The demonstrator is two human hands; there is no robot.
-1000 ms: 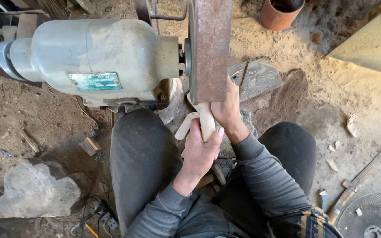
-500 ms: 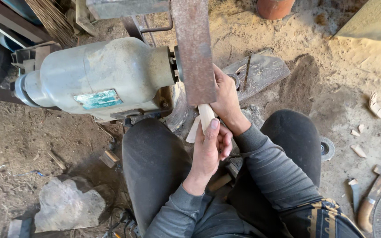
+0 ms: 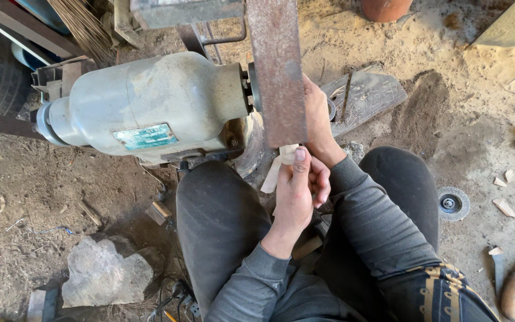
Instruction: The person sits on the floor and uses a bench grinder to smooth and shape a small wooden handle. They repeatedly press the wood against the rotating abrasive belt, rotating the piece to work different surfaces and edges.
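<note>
While the left hand (image 3: 298, 194) pinches the pale wood piece (image 3: 276, 164) against the rusty sanding belt (image 3: 275, 71), the right hand (image 3: 317, 122) steadies it from behind, its grip partly hidden; both brace by the motor (image 3: 150, 101).

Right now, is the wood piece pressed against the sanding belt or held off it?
Against it. The wood piece meets the belt's lower end, gripped by the left hand; the right hand sits behind the belt.

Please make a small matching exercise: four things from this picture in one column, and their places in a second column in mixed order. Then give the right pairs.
1. motor
2. wood piece
3. rock
4. wire wheel

a. on the ground, right of the knee
b. held in both hands under the belt
c. lower left, on the dirt
d. left of the belt

Pairs: 1-d, 2-b, 3-c, 4-a
</note>
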